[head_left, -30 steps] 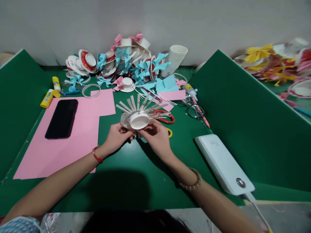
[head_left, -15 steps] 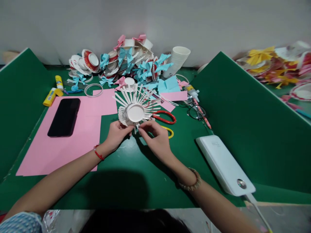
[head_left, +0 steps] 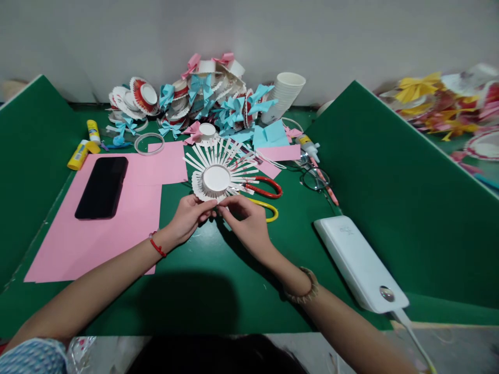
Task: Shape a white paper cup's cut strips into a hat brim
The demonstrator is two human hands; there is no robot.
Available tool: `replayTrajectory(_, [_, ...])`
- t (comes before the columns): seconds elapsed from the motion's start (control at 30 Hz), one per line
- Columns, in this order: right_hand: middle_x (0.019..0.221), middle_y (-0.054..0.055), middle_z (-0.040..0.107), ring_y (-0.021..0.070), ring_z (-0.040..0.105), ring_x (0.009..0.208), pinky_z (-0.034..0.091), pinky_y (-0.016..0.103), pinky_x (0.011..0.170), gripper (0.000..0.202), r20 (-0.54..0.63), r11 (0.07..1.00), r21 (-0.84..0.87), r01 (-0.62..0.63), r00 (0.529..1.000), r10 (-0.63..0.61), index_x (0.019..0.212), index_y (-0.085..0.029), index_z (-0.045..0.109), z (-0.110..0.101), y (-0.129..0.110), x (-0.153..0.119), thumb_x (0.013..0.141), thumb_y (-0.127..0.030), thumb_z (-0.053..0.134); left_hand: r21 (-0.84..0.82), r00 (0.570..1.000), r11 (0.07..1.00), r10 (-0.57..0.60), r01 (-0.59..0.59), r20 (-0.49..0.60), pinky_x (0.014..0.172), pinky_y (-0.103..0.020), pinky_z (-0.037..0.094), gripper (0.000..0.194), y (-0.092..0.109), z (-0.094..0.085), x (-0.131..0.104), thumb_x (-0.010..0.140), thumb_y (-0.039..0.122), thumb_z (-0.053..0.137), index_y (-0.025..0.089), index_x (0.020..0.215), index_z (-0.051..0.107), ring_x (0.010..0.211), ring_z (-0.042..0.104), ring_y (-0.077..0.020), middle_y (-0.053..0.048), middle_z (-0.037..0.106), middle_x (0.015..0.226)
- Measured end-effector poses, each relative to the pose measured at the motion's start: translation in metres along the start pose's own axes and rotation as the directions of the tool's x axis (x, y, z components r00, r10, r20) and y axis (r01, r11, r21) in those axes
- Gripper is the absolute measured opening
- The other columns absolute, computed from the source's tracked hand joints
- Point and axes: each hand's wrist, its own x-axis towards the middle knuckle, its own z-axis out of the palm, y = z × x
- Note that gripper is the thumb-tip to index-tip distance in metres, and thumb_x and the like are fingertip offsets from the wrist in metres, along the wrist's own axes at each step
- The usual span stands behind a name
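Strip-cut paper cup (head_left: 217,178) has tilted to face camera more since a second ago, left grip (head_left: 190,217) and right grip (head_left: 249,222) both pinching its near strips, just left of red scissors handle (head_left: 268,196), above bench (head_left: 187,259).

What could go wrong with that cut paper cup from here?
Two risks stand out. The left hand and right hand pinch the near edge of the cut paper cup, so its thin strips might crease or tear there. The strips spreading right overlap the scissors in this view; if they touch, which I cannot tell, one could snag when the cup is turned.
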Motion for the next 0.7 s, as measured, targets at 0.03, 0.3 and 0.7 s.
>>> replayTrajectory(0.03, [0.074, 0.003, 0.067, 0.0137, 0.062, 0.067, 0.049, 0.027, 0.064, 0.006, 0.002, 1.000, 0.004, -0.010, 1.000, 0.010, 0.076, -0.017, 0.060, -0.0002, 0.0004, 0.0001, 0.075, -0.015, 0.055, 0.010, 1.000, 1.000, 0.010, -0.009, -0.011, 0.043, -0.019, 0.030, 0.024, 0.0000, 0.0005, 0.0000, 0.063, 0.029, 0.072, 0.011, 0.059, 0.057, 0.040, 0.039, -0.0026, 0.005, 0.048, 0.044])
replayTrajectory(0.3, [0.072, 0.003, 0.066, 0.0132, 0.059, 0.064, 0.048, 0.026, 0.061, 0.006, 0.033, 0.999, -0.027, 0.029, 0.999, -0.028, 0.075, -0.018, 0.060, -0.0008, -0.0029, 0.0000, 0.076, -0.016, 0.055, 0.042, 0.996, 0.996, 0.080, -0.078, -0.047, 0.046, -0.019, 0.034, 0.015, -0.0029, -0.0006, 0.0026, 0.064, 0.023, 0.067, 0.011, 0.060, 0.058, 0.045, 0.045, -0.0044, 0.003, 0.054, 0.050])
replayTrajectory(0.7, [0.074, 0.003, 0.067, 0.0138, 0.062, 0.067, 0.050, 0.027, 0.063, 0.008, 0.047, 0.985, -0.109, 0.136, 0.990, -0.131, 0.078, -0.019, 0.060, -0.0041, -0.0015, 0.0000, 0.080, -0.015, 0.053, 0.109, 0.995, 0.989, 0.096, -0.095, -0.006, 0.046, -0.020, 0.035, 0.020, -0.0046, -0.0033, 0.0004, 0.064, 0.027, 0.071, 0.010, 0.061, 0.060, 0.046, 0.048, -0.0061, 0.002, 0.055, 0.050])
